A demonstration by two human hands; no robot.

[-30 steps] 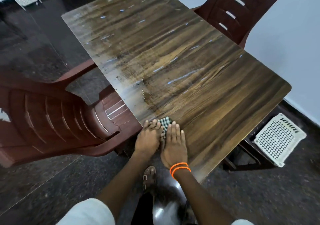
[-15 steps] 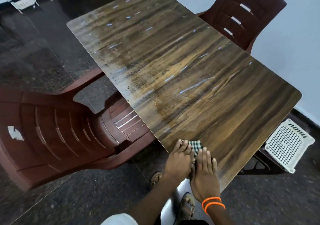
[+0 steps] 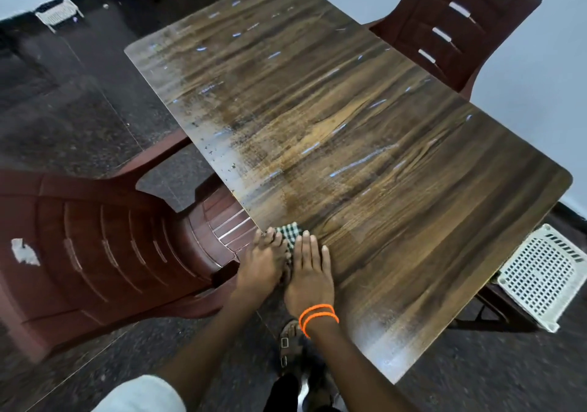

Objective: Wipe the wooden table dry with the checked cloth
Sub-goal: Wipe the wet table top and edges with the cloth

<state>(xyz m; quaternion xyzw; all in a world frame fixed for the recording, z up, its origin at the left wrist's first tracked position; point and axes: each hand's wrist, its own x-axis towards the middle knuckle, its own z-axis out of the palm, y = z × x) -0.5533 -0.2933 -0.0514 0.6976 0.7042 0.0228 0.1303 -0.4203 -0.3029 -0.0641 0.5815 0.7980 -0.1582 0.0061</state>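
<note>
The wooden table (image 3: 365,144) runs away from me, with wet streaks and droplets across its far and left parts. A small green-and-white checked cloth (image 3: 290,233) lies near the table's near-left edge. My left hand (image 3: 262,264) and my right hand (image 3: 309,276) press flat on the cloth side by side, fingers pointing up the table. Most of the cloth is hidden beneath them. Orange bands circle my right wrist.
A dark red plastic chair (image 3: 104,252) stands tight against the table's left edge. Another red chair (image 3: 457,24) is at the far right. A white perforated stool (image 3: 540,278) sits on the floor by the right corner. My sandalled foot (image 3: 287,345) is below the hands.
Both hands have slid the cloth forward up the table along the left edge, from the near corner. The view has shifted with my head.
</note>
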